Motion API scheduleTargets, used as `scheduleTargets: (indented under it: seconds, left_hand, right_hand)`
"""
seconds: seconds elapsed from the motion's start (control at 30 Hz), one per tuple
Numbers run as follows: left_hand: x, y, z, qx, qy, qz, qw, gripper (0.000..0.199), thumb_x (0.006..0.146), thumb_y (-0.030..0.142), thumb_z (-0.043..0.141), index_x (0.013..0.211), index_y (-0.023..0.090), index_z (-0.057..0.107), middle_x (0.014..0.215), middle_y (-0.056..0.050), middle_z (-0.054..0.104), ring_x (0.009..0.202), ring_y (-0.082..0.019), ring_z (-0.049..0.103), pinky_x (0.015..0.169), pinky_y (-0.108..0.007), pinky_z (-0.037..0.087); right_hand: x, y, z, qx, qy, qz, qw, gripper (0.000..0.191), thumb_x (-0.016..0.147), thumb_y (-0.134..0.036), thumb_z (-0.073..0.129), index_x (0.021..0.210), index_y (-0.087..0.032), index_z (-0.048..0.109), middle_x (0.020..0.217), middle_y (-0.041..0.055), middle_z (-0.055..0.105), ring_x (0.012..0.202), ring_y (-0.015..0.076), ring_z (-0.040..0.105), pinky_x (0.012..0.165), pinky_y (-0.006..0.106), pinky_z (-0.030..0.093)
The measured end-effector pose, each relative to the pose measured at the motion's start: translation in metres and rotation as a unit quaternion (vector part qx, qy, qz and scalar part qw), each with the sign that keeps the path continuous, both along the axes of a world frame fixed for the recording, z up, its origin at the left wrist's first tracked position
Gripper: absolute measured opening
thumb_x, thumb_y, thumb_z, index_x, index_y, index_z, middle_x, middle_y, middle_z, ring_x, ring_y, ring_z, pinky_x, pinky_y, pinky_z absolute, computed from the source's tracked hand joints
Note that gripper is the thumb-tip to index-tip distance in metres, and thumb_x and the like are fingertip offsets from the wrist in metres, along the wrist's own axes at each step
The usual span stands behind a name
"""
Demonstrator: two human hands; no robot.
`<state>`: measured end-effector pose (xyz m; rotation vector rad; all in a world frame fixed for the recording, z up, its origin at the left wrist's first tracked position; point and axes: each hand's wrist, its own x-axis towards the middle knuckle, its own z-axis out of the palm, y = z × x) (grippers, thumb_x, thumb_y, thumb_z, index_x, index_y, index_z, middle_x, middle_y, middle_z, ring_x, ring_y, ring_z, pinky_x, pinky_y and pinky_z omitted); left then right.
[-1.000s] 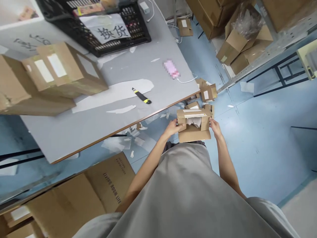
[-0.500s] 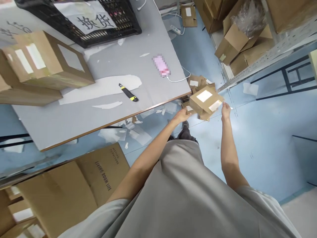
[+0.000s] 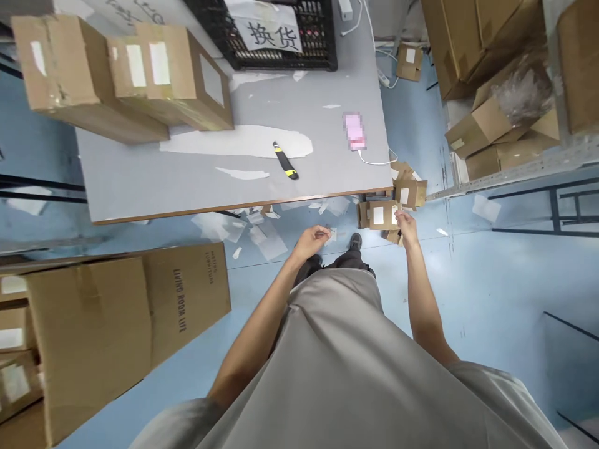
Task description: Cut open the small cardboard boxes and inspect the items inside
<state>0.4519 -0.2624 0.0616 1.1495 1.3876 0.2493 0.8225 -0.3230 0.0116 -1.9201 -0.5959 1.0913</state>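
My left hand (image 3: 312, 242) is in front of the table edge, fingers pinched together at a small pale piece that I cannot make out. To the right, my right hand (image 3: 405, 226) has its fingers closed and overlaps the right end of a small cardboard box (image 3: 382, 215); whether it touches the box or holds something small is unclear. The box lies among other small cartons by the table corner. A black and yellow utility knife (image 3: 285, 160) rests on the grey table (image 3: 201, 190).
Two taped boxes (image 3: 187, 81) and a black crate (image 3: 285, 53) stand on the table, with a pink phone (image 3: 354, 131) on a cable. Paper scraps (image 3: 267, 240) litter the floor. A large carton (image 3: 116, 299) is at left, a shelf with boxes (image 3: 491, 128) at right.
The small box has left the space between my hands and now lies lower, among the cartons. My left hand has moved left, away from it. The view has turned.
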Motion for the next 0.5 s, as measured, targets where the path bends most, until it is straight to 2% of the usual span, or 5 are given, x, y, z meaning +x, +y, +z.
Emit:
scheduleTargets:
  seconds: [0.1, 0.2, 0.33, 0.5]
  left_hand:
    - [-0.035, 0.005, 0.002, 0.011, -0.04, 0.044, 0.998, 0.025, 0.078, 0.045, 0.082, 0.09, 0.024, 0.074, 0.117, -0.012, 0.088, 0.111, -0.032, 0.08, 0.112, -0.049, 0.062]
    - [-0.078, 0.01, 0.008, 0.036, -0.096, 0.084, 0.991, 0.032, 0.078, 0.049, 0.086, 0.091, 0.024, 0.072, 0.125, -0.014, 0.087, 0.115, -0.032, 0.081, 0.113, -0.05, 0.062]
    - [-0.151, 0.016, 0.02, 0.062, -0.148, 0.133, 0.978, 0.036, 0.079, 0.053, 0.088, 0.091, 0.024, 0.07, 0.124, -0.014, 0.087, 0.118, -0.033, 0.081, 0.116, -0.053, 0.061]
    - [-0.242, 0.024, 0.032, 0.077, -0.14, 0.193, 0.968, 0.036, 0.086, 0.056, 0.086, 0.096, 0.024, 0.072, 0.128, -0.014, 0.086, 0.125, -0.033, 0.079, 0.118, -0.05, 0.059]
  right_hand:
    - [-0.041, 0.026, 0.02, 0.007, -0.003, -0.005, 1.0, 0.052, 0.081, -0.067, 0.072, 0.108, -0.024, 0.079, 0.128, 0.0132, 0.085, 0.13, 0.0311, 0.074, 0.117, 0.049, 0.058]
    - [-0.095, 0.051, 0.045, 0.042, 0.004, 0.017, 0.999, 0.055, 0.083, -0.069, 0.076, 0.115, -0.024, 0.081, 0.139, 0.0144, 0.084, 0.138, 0.0325, 0.073, 0.122, 0.049, 0.056]
    - [-0.183, 0.083, 0.076, 0.073, -0.004, 0.086, 0.994, 0.061, 0.084, -0.075, 0.078, 0.117, -0.024, 0.083, 0.138, 0.0152, 0.086, 0.137, 0.0349, 0.075, 0.122, 0.052, 0.056]
    - [-0.291, 0.112, 0.097, 0.093, 0.001, 0.143, 0.985, 0.059, 0.089, -0.075, 0.079, 0.12, -0.024, 0.084, 0.14, 0.0157, 0.085, 0.14, 0.0356, 0.074, 0.122, 0.054, 0.056]
